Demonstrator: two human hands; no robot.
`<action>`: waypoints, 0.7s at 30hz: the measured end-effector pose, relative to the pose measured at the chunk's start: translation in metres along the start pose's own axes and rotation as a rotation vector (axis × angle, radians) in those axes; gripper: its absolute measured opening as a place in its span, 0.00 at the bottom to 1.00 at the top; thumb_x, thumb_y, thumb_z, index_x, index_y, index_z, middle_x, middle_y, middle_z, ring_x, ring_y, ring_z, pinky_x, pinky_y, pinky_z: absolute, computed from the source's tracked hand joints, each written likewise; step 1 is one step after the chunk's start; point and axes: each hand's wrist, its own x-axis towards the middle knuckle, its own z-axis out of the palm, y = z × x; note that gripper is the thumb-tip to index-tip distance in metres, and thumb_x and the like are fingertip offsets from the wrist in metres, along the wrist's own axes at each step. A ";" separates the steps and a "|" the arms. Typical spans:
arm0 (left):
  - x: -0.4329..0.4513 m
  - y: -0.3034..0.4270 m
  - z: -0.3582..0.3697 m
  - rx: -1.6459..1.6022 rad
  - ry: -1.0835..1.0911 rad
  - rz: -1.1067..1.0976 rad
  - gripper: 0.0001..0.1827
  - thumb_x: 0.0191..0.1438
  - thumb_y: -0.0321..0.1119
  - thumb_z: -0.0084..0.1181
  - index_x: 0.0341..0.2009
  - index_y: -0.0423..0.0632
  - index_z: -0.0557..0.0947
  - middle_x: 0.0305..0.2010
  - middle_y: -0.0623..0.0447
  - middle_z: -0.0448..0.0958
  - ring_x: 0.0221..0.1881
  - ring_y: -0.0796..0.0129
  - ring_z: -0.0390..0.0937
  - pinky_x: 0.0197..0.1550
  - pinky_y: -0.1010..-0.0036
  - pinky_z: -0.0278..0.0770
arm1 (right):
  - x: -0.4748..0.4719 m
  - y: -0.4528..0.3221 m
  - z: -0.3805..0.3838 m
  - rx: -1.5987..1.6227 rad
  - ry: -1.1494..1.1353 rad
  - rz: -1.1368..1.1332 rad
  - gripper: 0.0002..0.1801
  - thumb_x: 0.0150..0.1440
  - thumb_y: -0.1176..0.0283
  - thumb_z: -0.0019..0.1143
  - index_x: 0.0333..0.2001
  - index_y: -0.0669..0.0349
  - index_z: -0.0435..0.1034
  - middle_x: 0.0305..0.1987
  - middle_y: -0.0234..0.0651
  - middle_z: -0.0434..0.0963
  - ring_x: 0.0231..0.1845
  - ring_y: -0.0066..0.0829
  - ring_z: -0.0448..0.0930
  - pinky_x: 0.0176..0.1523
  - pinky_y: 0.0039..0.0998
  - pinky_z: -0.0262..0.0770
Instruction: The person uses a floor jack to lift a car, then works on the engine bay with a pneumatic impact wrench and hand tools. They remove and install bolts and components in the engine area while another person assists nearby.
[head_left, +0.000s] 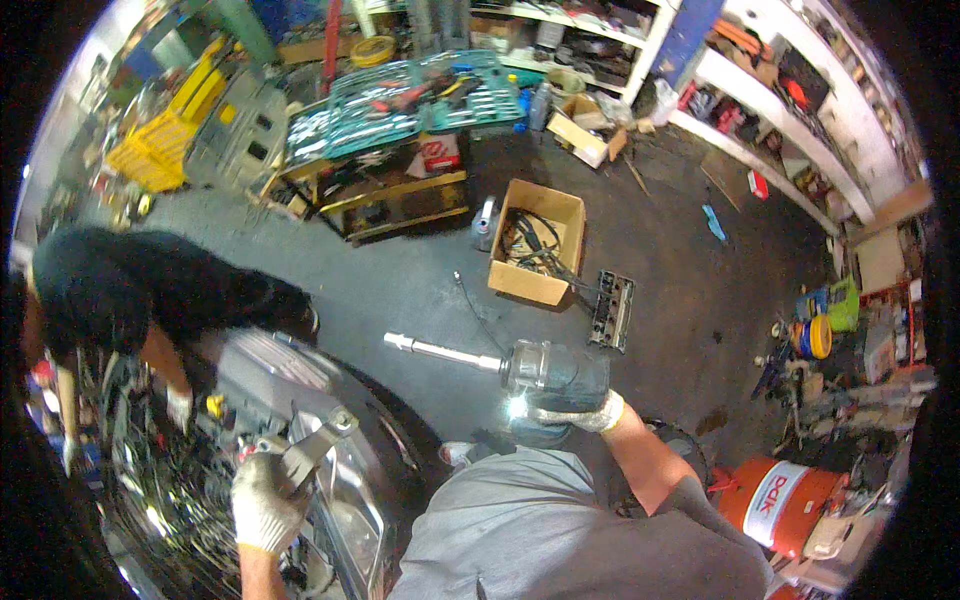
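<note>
My right hand (589, 415), in a pale knit glove, grips the handle of a cordless impact wrench (559, 369). The wrench's work light is lit. A long chrome extension (454, 352) with a socket at its tip points left from the nose. My left hand (266, 495), gloved as well, holds a flat grey metal bracket (319, 448) with a hole near its upper end. That hand is above the front of a dark car, between the open engine bay (176, 487) and a headlight (352, 525). My palm hides the bracket's lower end.
Another person (127, 285) leans over the engine bay at left. A cardboard box (536, 281) of cables and an engine part (611, 311) lie on the floor ahead. Beyond are teal tool trays (375, 105). A red drum (780, 502) stands at right, near shelving (772, 112).
</note>
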 end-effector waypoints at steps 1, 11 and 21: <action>0.027 0.024 0.016 -0.030 -0.007 0.007 0.25 0.36 0.36 0.76 0.39 0.43 0.78 0.33 0.42 0.78 0.37 0.43 0.78 0.43 0.53 0.77 | -0.005 0.011 -0.020 -0.097 0.069 -0.091 0.38 0.59 0.70 0.69 0.71 0.53 0.64 0.71 0.35 0.71 0.70 0.34 0.71 0.75 0.36 0.65; 0.302 0.263 0.197 -0.147 -0.163 0.417 0.20 0.46 0.35 0.71 0.42 0.45 0.78 0.40 0.41 0.80 0.46 0.41 0.79 0.50 0.54 0.78 | -0.031 0.037 -0.190 -1.407 0.036 0.009 0.17 0.60 0.64 0.67 0.50 0.57 0.75 0.50 0.34 0.81 0.50 0.32 0.79 0.57 0.36 0.77; 0.530 0.449 0.431 0.068 -0.410 0.697 0.25 0.50 0.34 0.66 0.53 0.46 0.75 0.54 0.37 0.76 0.57 0.39 0.74 0.58 0.52 0.75 | -0.060 0.122 -0.181 -0.538 0.592 0.476 0.20 0.60 0.68 0.63 0.56 0.59 0.76 0.58 0.42 0.79 0.57 0.42 0.79 0.63 0.43 0.75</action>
